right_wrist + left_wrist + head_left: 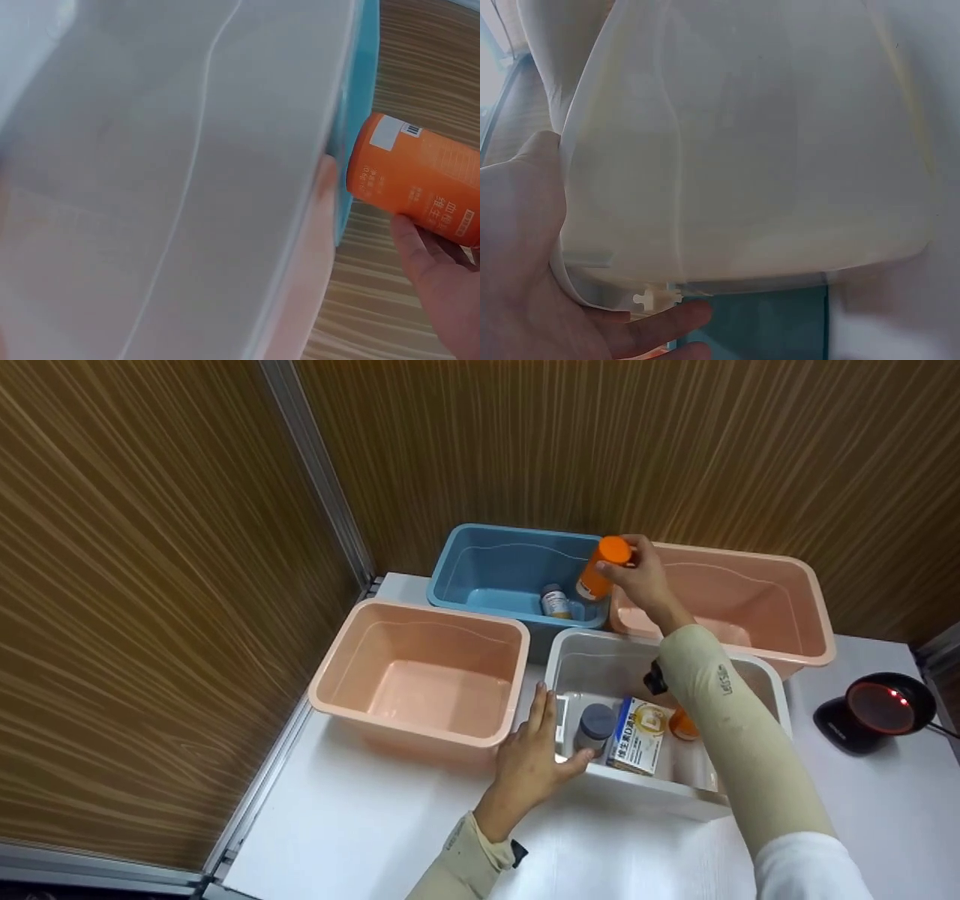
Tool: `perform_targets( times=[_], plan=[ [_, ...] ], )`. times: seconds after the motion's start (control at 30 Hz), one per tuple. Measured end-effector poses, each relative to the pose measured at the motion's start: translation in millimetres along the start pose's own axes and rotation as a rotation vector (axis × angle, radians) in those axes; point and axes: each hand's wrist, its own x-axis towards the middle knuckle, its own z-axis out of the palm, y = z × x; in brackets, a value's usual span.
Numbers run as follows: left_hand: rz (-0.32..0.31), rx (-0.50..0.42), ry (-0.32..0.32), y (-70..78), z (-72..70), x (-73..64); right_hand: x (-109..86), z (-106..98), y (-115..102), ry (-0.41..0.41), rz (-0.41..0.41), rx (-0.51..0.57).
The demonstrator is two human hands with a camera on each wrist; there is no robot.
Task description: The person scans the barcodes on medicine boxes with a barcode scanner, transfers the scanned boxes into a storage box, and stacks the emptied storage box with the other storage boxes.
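My right hand (641,577) grips an orange bottle (596,577) near its cap, tilted over the right end of the blue bin (480,534). The right wrist view shows the label on the orange bottle (412,176) and my thumb against its side. Inside the blue bin lies a small white bottle (555,601) with a grey cap. With fingers straight, my left hand (529,761) rests at the near left corner of the white bin (637,786). That bin holds a grey-capped bottle (596,724), a vitamin D box (637,735) and another orange bottle (681,725), partly hidden by my right sleeve.
A pink bin (420,727) stands to the left of the white bin. A second pink bin (817,622) sits at the back right, beside the blue one. At the far right is a black scanner (877,712) with red lights. Wood-grain panels (562,442) close off the back and left.
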Motion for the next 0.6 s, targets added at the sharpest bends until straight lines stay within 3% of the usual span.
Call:
perform_targets(
  times=[0.37,0.6],
  plan=[
    [-0.002,0.031,0.019,7.9,-0.4,-9.1,12.9,8.0,2.0,-0.009,0.107,-0.155],
    [0.007,0.031,0.039,12.5,1.2,-14.8,23.7,5.1,0.9,0.007,0.127,-0.135]
  ],
)
